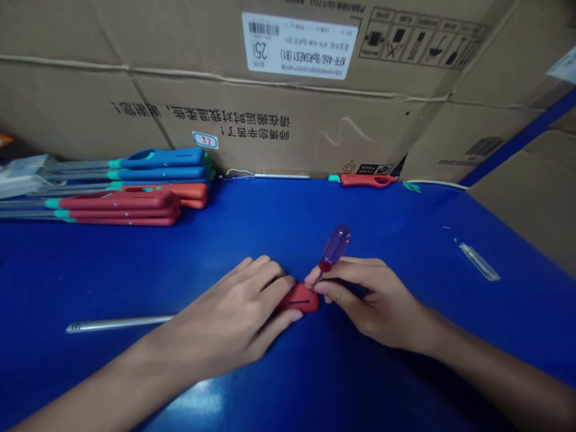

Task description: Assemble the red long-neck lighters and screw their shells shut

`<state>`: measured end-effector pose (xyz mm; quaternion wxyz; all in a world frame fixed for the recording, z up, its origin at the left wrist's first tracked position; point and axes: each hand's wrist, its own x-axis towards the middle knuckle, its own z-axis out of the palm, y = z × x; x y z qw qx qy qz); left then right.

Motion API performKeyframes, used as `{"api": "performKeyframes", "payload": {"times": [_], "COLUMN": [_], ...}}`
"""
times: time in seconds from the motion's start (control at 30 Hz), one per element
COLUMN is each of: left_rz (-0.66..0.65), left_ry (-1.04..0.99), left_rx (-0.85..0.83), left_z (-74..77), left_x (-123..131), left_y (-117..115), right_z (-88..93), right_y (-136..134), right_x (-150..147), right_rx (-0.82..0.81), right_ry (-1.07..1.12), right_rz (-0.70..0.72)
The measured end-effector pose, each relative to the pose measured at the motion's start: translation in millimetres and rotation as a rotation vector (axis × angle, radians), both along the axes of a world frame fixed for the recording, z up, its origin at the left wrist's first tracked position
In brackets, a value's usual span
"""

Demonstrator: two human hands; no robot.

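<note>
My left hand (243, 306) is wrapped over a red lighter (302, 299) on the blue table, and the lighter's end with a dark slot shows past the fingers. A long silver tube (121, 324) runs out to the left from under my left hand and wrist. In my right hand (373, 297), a screwdriver with a purple handle (336, 243) is pinched by its shaft near the tip. It stands tilted, handle up, with its tip at the top of the red lighter near the slot.
Blue, orange and red lighters (121, 207) are stacked at the back left. Another red lighter (366, 180) lies against the cardboard box (292, 102) at the back. A clear small tube (479, 261) lies on the blue table (387, 222) at the right.
</note>
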<state>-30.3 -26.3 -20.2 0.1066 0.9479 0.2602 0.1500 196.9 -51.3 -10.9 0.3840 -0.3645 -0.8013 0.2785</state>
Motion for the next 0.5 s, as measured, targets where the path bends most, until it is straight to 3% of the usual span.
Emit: {"api": "performKeyframes", "payload": {"times": [0.23, 0.5], "left_rz": [-0.007, -0.004], "left_ry": [-0.002, -0.03], "left_rx": [0.011, 0.048], "left_z": [0.2, 1.0], "left_x": [0.4, 1.0], "left_y": [0.8, -0.8], "right_z": [1.6, -2.6], "right_y": [0.5, -0.4], "right_x": [1.2, -0.6], "right_rx": [0.014, -0.054], "right_ry": [-0.026, -0.017], "right_rz": [0.016, -0.074]}}
